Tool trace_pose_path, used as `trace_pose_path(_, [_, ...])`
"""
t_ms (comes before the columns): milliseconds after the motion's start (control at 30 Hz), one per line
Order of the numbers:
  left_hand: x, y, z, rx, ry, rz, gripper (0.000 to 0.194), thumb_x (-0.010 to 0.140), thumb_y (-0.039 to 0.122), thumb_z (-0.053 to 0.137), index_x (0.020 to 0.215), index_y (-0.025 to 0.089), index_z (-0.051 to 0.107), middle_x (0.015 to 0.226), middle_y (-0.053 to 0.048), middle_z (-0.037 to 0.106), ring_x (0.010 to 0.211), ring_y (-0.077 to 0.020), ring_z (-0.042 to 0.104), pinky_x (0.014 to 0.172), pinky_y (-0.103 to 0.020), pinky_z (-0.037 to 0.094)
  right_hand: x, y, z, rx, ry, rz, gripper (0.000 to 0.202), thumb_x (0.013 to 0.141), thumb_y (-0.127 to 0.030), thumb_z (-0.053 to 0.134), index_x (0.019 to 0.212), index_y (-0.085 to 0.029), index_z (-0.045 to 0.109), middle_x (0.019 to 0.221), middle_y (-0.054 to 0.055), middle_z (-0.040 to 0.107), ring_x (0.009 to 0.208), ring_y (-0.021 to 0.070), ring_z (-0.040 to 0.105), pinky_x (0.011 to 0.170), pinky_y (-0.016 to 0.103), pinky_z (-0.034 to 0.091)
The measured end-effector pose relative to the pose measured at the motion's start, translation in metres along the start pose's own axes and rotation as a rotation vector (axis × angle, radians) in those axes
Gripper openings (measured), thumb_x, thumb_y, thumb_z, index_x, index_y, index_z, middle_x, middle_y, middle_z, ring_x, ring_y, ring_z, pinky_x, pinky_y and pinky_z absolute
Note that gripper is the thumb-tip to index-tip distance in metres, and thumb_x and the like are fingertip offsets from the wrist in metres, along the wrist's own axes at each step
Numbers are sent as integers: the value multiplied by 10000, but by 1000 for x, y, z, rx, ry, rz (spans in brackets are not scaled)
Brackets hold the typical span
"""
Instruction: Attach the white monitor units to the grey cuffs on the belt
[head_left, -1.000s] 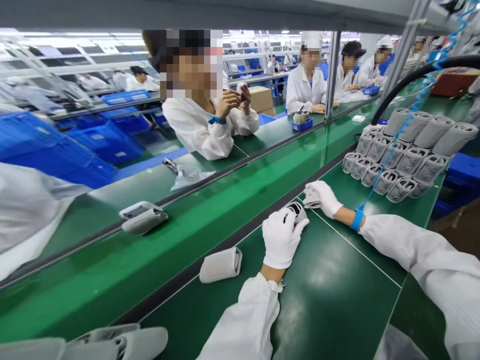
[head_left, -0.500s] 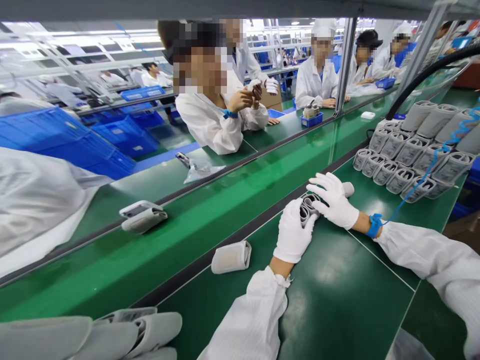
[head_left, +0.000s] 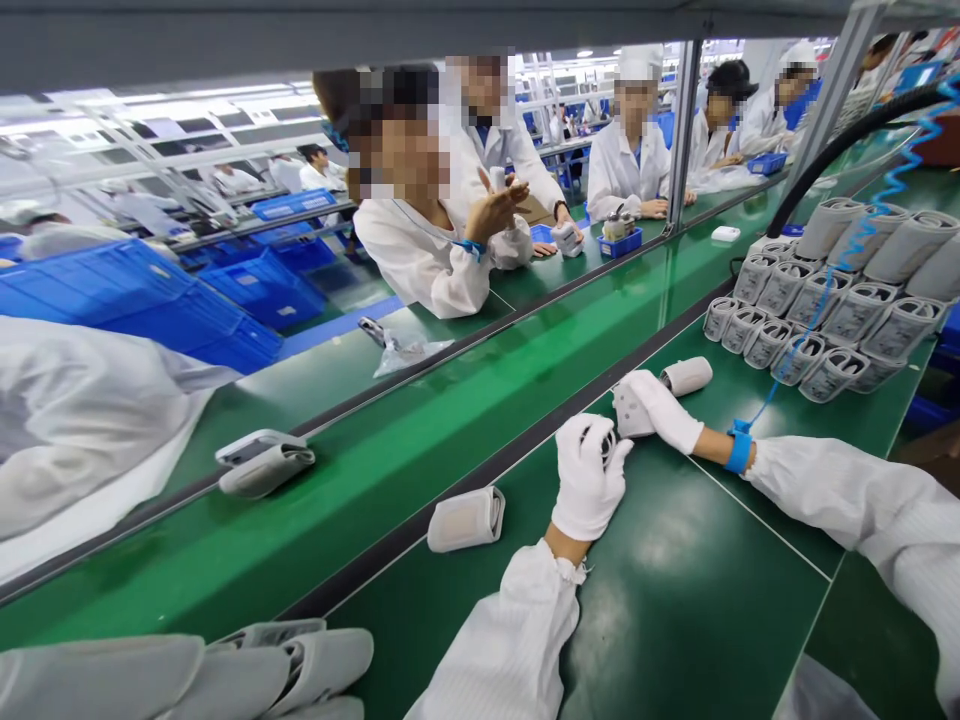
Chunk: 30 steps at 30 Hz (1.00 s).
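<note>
My left hand [head_left: 589, 475], in a white glove, has its fingers curled around a rolled grey cuff, mostly hidden by the glove. Dark edges of that roll show between thumb and fingers. Just to the right, my right hand [head_left: 666, 408], also gloved, grips another grey cuff [head_left: 632, 412], whose spotted face is turned toward the left hand. Behind the right hand another rolled cuff [head_left: 688, 376] lies on the green table. A single folded cuff [head_left: 466, 520] rests left of my left hand, by the black edge strip.
Stacked rolled cuffs [head_left: 817, 300] stand at the right; more grey cuffs [head_left: 247, 670] lie at the lower left. A green conveyor belt [head_left: 360, 450] runs beyond the table, carrying a cuff [head_left: 268, 470]. A blue coiled cord [head_left: 825, 290] runs to my right wristband. Co-workers sit across.
My hands have drawn slightly apart. The right hand has turned over and closed on a cuff, which has come away from the one in my left hand.
</note>
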<state>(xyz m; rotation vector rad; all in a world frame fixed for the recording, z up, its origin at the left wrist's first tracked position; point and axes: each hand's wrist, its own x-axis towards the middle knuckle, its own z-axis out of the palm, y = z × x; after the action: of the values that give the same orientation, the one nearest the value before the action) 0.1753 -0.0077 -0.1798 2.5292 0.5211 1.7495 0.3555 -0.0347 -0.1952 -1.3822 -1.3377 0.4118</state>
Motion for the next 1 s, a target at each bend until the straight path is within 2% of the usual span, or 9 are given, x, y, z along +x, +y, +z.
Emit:
trace_pose_path(100, [3,-13,-6,216,-116,-219,336,1036,402,465,1105,130,649,1102,-182,620,1050,-280,585,928,-416,503,-10,-7,-1,-14,-55,-73,499,1068,-623,351,1273,-223,567,1233,99,669,1167,242,657,1060,438,523])
trace_pose_path(200, [12,-26,-13,352,-255,-402,456,1050,403,363,901,142,706,1035,-181,650,1007,-304,577,915,-442,472,-15,-12,-3,-50,-23,-140,517,1069,-592,376,1379,-224,568,1364,130,619,1289,266,595,1141,468,463])
trace_pose_path(400, [28,-36,-17,470,-447,-665,455,1018,376,421,833,115,744,957,-217,672,933,-384,597,821,-539,493,-2,-3,-10,-343,139,-263,453,1033,-483,497,1360,-221,669,1454,166,526,1343,361,505,1168,580,393])
trace_pose_path(500, [28,-43,-15,448,-483,-766,396,965,413,521,857,117,762,950,-237,675,915,-428,615,776,-598,504,-3,0,-5,-442,115,-317,531,1030,-364,483,1542,-225,497,1505,166,477,1375,357,477,1162,587,411])
trace_pose_path(600, [28,-49,-14,367,-417,-795,319,964,355,506,928,172,765,1079,-206,691,993,-400,631,841,-572,518,-7,3,0,-350,62,-357,654,1029,-264,446,1653,-271,252,1612,142,377,1486,322,390,1219,567,378])
trace_pose_path(667, [29,-52,-14,299,-333,-776,304,969,259,451,944,194,747,1102,-161,704,1034,-334,647,912,-496,525,-9,5,0,-310,63,-356,668,1028,-221,439,1654,-306,222,1612,129,388,1496,301,396,1231,555,379])
trace_pose_path(767, [34,-51,-21,232,-159,-735,292,982,228,422,965,184,710,1076,-128,708,1053,-259,663,973,-400,520,-8,4,-3,-285,86,-332,709,1001,-249,557,1635,-320,250,1543,135,453,1402,300,511,1166,535,469])
trace_pose_path(867, [45,-37,-32,203,21,-662,277,1012,296,435,1013,167,681,1071,-122,694,1042,-234,664,970,-365,517,-7,0,-6,-209,134,-294,780,935,-319,703,1605,-320,302,1492,146,449,1212,281,630,952,463,613])
trace_pose_path(1000, [48,1,-32,86,183,-449,190,1030,277,507,1071,173,661,923,-58,674,822,-182,665,803,-305,529,-4,-3,-7,-239,212,-293,581,820,-352,832,1334,-256,578,1274,123,534,1115,298,612,967,516,580])
